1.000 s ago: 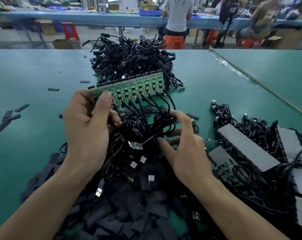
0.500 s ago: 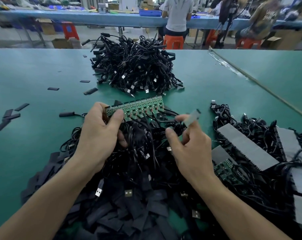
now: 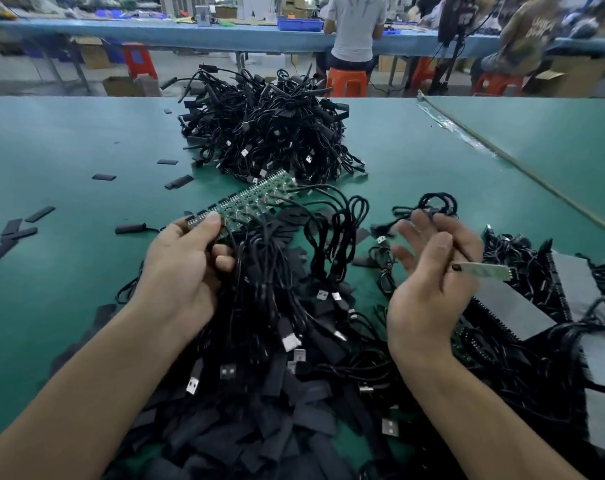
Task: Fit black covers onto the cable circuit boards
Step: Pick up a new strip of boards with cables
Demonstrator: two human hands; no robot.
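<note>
My left hand grips the near end of a green panel of circuit boards, tilted up and away, with several black cables hanging from it. My right hand is raised to the right and pinches a thin black cable between thumb and forefinger; a single pale board sticks out to the right at that cable's end, and the other fingers are spread. A heap of flat black covers lies under my forearms.
A big pile of finished black cables sits at the far middle of the green table. More board panels with cables lie at the right. Loose covers are scattered left. People sit at a bench behind.
My left hand lowered the panel and swung it to a diagonal. My right hand broke a single board off and drew it out to the right on its cable.
</note>
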